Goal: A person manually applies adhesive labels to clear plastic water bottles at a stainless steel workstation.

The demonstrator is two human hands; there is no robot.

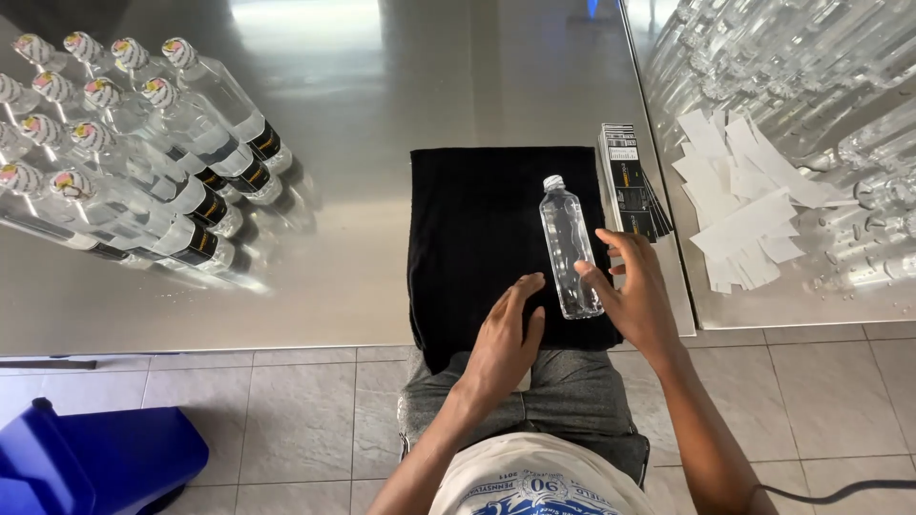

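Centrally, a clear plastic bottle (570, 248) with a white cap is lying on its side on a black cloth (477, 238), which is spread over the near edge of a steel worktop (382, 95). The bottle's cap is pointing toward the far side and its base toward the near side, at the right part of the cloth. The right hand (637, 300) is being held just beside the bottle's near end, on its right; its fingers are spread and its thumb seems to be touching the bottle's lower side, so the grip is open and nothing is being clasped. The left hand (508, 339) is being laid flat on the cloth, near left of the bottle, its fingers loosely extended and apart from the bottle; its grip is likewise open and empty.

Just right of the cloth, a stack of dark labels (632, 181) is resting on the worktop. Farther right, white paper strips (744, 205) are lying scattered in a loose heap among more clear bottles (859, 143). At the far left, labelled bottles with patterned caps (153, 162) are being kept in rows, lying on their sides. A blue object (86, 458) is sitting on the tiled floor (296, 410) at the near left.
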